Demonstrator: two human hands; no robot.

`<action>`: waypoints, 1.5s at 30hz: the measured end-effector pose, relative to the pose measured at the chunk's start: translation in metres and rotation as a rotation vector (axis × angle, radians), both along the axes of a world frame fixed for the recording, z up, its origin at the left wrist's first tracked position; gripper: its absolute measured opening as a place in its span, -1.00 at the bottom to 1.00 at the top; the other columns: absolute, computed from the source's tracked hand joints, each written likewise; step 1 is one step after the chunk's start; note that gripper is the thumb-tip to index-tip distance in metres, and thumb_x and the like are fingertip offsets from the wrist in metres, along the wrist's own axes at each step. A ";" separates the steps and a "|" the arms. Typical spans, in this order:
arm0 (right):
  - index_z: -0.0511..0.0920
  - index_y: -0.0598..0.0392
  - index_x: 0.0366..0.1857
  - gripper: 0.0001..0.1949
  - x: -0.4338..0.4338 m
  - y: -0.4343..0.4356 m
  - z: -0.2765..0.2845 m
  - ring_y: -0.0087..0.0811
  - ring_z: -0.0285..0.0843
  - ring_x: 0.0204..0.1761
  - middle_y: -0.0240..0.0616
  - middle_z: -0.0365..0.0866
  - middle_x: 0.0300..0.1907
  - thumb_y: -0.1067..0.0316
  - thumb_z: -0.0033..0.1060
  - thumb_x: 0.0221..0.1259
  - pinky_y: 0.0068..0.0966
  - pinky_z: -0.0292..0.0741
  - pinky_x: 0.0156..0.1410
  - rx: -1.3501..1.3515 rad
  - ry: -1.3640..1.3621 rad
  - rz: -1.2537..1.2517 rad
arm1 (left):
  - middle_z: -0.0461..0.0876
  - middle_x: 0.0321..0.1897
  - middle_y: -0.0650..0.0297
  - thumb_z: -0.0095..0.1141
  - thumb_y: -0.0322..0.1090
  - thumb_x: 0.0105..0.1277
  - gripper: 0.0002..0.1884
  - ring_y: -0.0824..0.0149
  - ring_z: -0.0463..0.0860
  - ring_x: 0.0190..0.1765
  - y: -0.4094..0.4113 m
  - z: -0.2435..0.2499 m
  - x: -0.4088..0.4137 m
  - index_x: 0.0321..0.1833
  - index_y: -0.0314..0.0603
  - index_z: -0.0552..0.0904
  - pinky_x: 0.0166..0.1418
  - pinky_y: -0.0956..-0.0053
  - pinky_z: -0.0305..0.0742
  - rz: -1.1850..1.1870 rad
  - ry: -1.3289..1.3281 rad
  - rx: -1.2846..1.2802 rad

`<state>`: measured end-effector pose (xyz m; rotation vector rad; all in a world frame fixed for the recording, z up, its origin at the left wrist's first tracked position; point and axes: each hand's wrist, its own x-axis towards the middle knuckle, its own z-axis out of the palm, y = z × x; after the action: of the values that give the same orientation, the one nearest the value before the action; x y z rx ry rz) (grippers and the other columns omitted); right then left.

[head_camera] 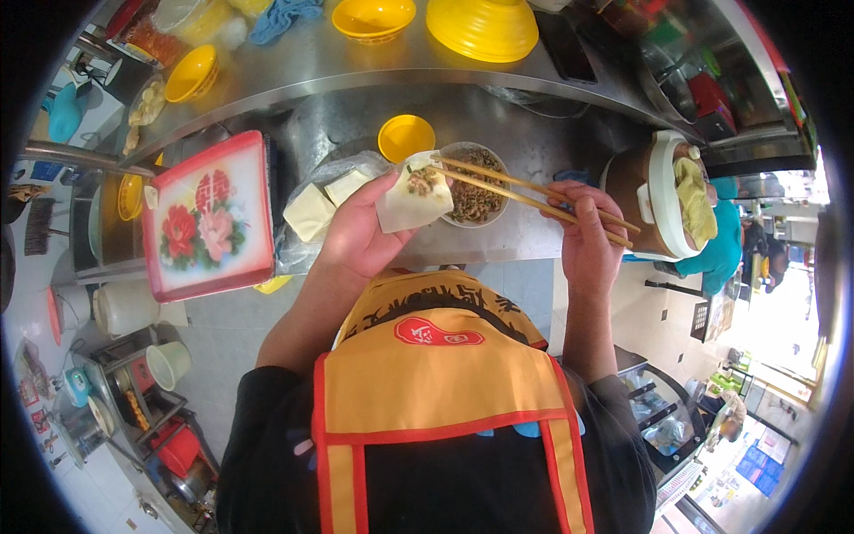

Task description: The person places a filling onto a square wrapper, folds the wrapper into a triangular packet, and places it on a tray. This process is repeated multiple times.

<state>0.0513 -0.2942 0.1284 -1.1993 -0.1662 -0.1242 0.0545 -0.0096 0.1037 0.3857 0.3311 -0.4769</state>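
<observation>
On the palm and fingers of my left hand (363, 230) rests a square dough wrapper (415, 203) with a small smear of minced filling on it. My right hand (590, 230) grips a pair of wooden chopsticks (517, 193); their tips touch the wrapper near its upper edge. Behind the wrapper stands a white bowl (505, 163) of minced filling (475, 200), partly covered by the chopsticks. Stacked wrappers (310, 212) lie on a clear plastic bag (293, 257) to the left of my left hand. A small yellow bowl (406, 137) sits beyond the wrapper.
A red-rimmed floral tray (270, 220) leans at the left of the steel counter (507, 247). At the right stands a brown container with a white lid (660, 193) and a yellowish cloth (694, 200) on it. Yellow bowls (482, 30) and a dark phone-like slab (564, 47) occupy the raised shelf.
</observation>
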 end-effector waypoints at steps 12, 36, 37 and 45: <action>0.62 0.31 -0.05 -0.79 0.011 -0.010 -0.040 -0.19 0.73 0.03 0.03 0.71 -0.01 0.36 0.09 0.54 -0.26 0.74 0.12 -0.116 0.213 -0.209 | 0.48 0.37 -0.12 -0.19 -0.25 0.64 -0.48 -0.01 0.51 0.42 0.002 -0.015 0.001 0.51 -0.45 0.25 0.53 0.11 0.41 0.024 -0.014 -0.010; 0.64 0.23 -0.06 -0.79 0.027 -0.013 -0.091 -0.41 0.72 -0.20 -0.04 0.74 -0.06 0.30 0.09 0.56 -0.43 0.73 -0.10 -0.085 0.298 -0.114 | 0.51 0.36 -0.09 -0.22 -0.31 0.63 -0.52 -0.02 0.52 0.41 0.013 0.000 -0.004 0.50 -0.45 0.28 0.55 0.12 0.39 0.003 -0.001 0.058; 0.64 0.22 -0.07 -0.79 0.029 -0.013 -0.104 -0.40 0.72 -0.20 -0.04 0.75 -0.06 0.30 0.09 0.56 -0.42 0.73 -0.10 -0.066 0.312 -0.106 | 0.50 0.37 -0.10 -0.21 -0.31 0.63 -0.51 -0.01 0.52 0.41 0.015 -0.001 -0.006 0.50 -0.45 0.27 0.55 0.13 0.39 -0.004 -0.013 0.043; 0.62 0.20 -0.05 -0.83 0.017 -0.041 -0.130 -0.39 0.69 -0.29 -0.03 0.75 -0.13 0.33 0.16 0.51 -0.45 0.67 -0.18 0.155 0.402 -0.361 | 0.47 0.39 -0.11 -0.21 -0.30 0.64 -0.51 0.01 0.52 0.41 0.035 0.003 -0.018 0.51 -0.46 0.26 0.52 0.16 0.43 -0.016 -0.043 0.040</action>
<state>0.0684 -0.3354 -0.0015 -1.0670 0.4078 -0.2036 0.0367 0.0253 0.1067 0.4376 0.2966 -0.4779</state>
